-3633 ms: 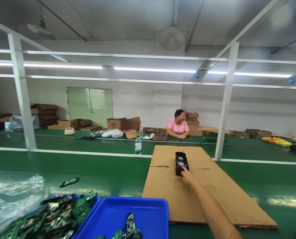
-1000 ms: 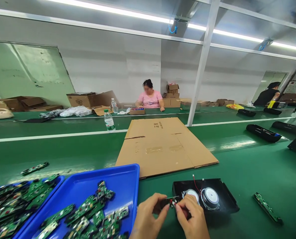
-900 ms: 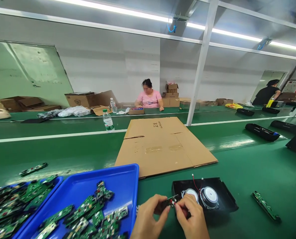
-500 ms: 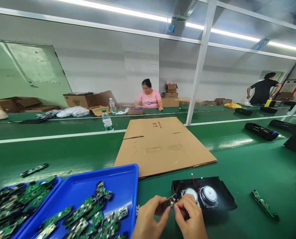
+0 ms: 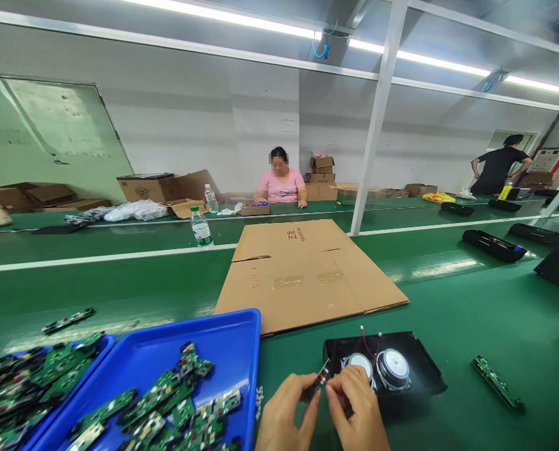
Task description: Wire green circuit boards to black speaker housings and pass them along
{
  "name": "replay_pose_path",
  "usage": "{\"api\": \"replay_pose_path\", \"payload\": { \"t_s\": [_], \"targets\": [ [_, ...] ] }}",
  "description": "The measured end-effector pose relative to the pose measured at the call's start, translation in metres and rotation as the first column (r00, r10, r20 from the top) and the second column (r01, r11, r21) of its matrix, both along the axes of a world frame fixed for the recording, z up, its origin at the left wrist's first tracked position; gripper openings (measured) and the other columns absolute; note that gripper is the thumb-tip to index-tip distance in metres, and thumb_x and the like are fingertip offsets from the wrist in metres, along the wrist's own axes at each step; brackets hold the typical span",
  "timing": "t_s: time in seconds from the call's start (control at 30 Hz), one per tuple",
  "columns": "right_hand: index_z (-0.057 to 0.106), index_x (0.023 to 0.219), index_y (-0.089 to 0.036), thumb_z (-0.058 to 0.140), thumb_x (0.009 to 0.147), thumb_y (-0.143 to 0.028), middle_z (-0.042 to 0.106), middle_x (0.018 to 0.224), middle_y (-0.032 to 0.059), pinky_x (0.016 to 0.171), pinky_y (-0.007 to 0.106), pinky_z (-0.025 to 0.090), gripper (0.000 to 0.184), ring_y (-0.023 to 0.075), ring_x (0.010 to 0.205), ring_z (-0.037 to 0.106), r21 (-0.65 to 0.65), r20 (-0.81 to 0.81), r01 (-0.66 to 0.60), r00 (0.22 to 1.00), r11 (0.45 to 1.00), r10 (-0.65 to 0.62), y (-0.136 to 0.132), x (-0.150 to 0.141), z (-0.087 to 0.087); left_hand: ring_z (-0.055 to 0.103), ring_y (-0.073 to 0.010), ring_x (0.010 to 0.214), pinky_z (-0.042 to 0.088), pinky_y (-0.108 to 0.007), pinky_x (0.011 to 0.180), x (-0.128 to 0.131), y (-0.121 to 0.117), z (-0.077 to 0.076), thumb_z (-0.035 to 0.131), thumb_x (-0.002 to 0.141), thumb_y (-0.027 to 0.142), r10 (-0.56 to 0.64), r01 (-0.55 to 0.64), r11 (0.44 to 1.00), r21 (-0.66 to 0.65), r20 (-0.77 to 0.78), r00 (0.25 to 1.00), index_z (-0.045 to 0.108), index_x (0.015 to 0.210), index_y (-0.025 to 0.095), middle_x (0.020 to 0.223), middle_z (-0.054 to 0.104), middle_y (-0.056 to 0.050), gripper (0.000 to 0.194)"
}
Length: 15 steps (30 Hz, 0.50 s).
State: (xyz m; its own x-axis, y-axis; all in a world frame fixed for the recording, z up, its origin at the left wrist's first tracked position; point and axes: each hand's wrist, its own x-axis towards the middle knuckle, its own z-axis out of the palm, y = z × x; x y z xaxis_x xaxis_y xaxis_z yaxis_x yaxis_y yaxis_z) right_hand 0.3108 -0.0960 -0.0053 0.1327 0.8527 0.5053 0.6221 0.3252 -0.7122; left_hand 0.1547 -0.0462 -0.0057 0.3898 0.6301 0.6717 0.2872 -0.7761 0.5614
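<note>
Tilted steeper than a moment ago, a small circuit board (image 5: 321, 379) stays pinched between the fingertips of the left hand (image 5: 286, 416) and right hand (image 5: 357, 407), just beside a black speaker housing (image 5: 422, 369) on the green surface (image 5: 448, 313), near a blue tray (image 5: 241, 321) of green circuit boards (image 5: 166, 391).

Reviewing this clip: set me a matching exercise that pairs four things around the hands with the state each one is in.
Things:
1. Small circuit board
2. Open blue plastic tray
3. Black speaker housing
4. Flattened brown cardboard sheet

States:
A. Two round speakers sit in it
B. Held between the left hand and right hand
C. Lies flat on the green belt, with tape across it
D. Heaped with green circuit boards

Pairs: 1-B, 2-D, 3-A, 4-C.
</note>
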Motion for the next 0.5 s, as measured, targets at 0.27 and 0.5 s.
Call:
{"api": "replay_pose_path", "payload": {
  "t_s": [0.27,0.5],
  "targets": [
    [0.059,0.075,-0.026,0.049,0.089,-0.022,0.060,0.063,0.0022,0.054,0.034,0.047,0.017,0.0140,0.060,0.057,0.186,0.036,0.037,0.998,0.982,-0.045,0.000,-0.005,-0.001,0.068,-0.0106,0.067,0.056,-0.015,0.063,-0.003,-0.001,0.006,0.059,0.084,0.013,-0.051,0.050,0.997,-0.065,-0.021,0.998,0.061,0.099,0.028,0.079,0.069,0.006,0.022],
    [0.050,0.073,-0.021,0.044,0.091,-0.017,0.055,0.061,-0.0013,0.053,0.028,0.042,0.020,0.0120,0.056,0.053,0.369,0.100,0.076,0.988,0.926,-0.120,0.007,-0.011,0.004,0.069,-0.0123,0.068,0.057,-0.018,0.064,-0.001,-0.005,0.006,0.056,0.086,0.017,-0.019,0.019,0.994,-0.106,-0.005,1.000,0.061,0.100,0.031,0.081,0.070,0.006,0.020]
  ]
}}
